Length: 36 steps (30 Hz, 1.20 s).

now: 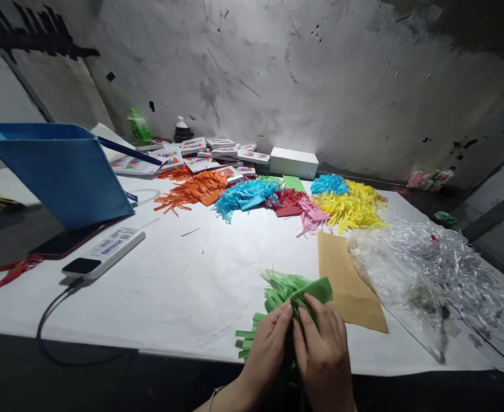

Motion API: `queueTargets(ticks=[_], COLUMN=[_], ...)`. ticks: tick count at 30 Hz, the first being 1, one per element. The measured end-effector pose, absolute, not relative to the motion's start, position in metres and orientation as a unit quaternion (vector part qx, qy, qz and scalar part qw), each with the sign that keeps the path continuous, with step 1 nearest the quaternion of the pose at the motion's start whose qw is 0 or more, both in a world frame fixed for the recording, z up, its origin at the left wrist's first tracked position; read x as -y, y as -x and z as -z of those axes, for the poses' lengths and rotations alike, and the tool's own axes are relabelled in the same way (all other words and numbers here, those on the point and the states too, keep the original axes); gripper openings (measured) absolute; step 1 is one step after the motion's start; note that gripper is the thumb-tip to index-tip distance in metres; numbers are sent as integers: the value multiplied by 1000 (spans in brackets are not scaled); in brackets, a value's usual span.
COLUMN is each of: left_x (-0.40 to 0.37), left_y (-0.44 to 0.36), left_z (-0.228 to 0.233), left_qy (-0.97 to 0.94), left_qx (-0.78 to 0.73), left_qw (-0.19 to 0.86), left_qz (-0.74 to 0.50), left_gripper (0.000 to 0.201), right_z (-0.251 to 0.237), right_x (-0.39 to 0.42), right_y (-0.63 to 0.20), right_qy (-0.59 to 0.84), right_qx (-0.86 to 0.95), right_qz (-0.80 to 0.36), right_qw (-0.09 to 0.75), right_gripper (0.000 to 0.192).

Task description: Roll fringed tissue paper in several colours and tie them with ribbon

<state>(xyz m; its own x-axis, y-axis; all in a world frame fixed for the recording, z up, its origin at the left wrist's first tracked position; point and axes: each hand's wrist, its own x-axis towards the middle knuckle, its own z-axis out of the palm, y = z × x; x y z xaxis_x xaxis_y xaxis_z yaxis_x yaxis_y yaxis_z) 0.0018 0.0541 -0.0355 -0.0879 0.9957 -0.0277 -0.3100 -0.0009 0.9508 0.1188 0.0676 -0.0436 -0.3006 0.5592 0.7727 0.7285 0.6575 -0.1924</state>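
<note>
Both hands, left hand [265, 349] and right hand [325, 356], pinching green fringed paper [297, 290] (near table [183, 286] edge).

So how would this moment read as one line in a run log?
left hand: holds green fringed paper | right hand: holds same paper | nearby: brown envelope, clear plastic bag

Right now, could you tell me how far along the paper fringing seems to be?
Looks done: fringed piles at the back, orange, blue and yellow. In hand: the left hand and right hand both grip green fringed paper. Possibly left: a brown sheet lies uncut beside them.
</note>
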Motion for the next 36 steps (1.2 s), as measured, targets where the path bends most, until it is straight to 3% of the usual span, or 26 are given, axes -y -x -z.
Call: queueTargets(ticks=[3,7,10,13,16,20,24,27,32,36], left_x=[-52,-52,-55,-59,-63,-67,-71,-77,-89,-93], left_y=[-2,2,8,14,18,19,20,24,29,29], left_z=[37,36,32,29,25,23,28,35,37,27], left_qy=[-398,-429,-477,-528,-572,-639,-705,-751,-775,-802], left_qx=[-444,-441,-441,-438,-447,-481,-497,-494,-460,-406], left_qw=[551,548,523,499,464,379,261,166,32,-80], left_qz=[-584,-568,-552,-529,-507,-465,-433,-404,-432,-431], left_gripper=[39,37,34,32,32,31,28,24,44,40], right_z=[45,40,31,21,15,17,19,14,-3,-11], right_x=[-69,-74,-79,-85,-87,-87,-90,-94,-107,-114], right_y=[-119,-124,-132,-140,-144,-140,-137,-140,-152,-155], right_qy=[409,448,445,420,417,396,362,370,465,486], right_qx=[776,705,669,679,716,774,826,853,801,780], right_qz=[29,-192,-333,-399,-327,-51,131,87,-193,-219], right_qw=[479,515,494,450,455,491,412,358,325,329], right_gripper=[19,16,18,14,13,12,33,31,31,28])
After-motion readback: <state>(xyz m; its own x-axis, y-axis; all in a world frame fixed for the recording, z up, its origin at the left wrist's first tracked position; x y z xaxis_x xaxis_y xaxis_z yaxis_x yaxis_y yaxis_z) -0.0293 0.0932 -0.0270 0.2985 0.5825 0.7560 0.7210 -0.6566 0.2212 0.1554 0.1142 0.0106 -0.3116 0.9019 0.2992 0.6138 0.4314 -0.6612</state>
